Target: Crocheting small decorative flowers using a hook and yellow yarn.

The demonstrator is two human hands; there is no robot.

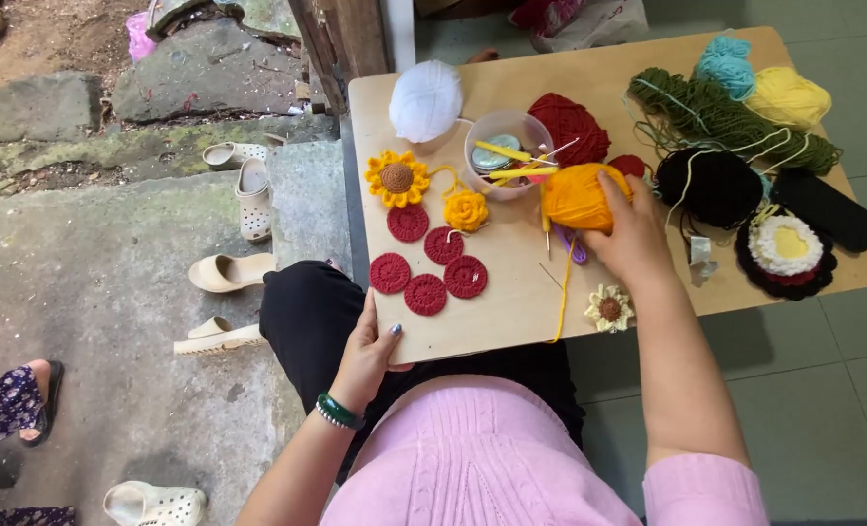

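The right hand (636, 234) closes its grip over the round ball of orange yarn (575, 197) near the middle of the light wooden tabletop (511, 292), while the left hand (367, 353) clasps the near left corner. Lifting the ball could drag its trailing strand across the clear plastic cup of crochet hooks (508, 152) just beside it and tip it.

place: home doorstep, craft corner
floor: tiles (823, 409) beside stone yard (112, 253)
signs: sandals (229, 273) left of board (511, 292), yarn (575, 195) under the right hand's grip
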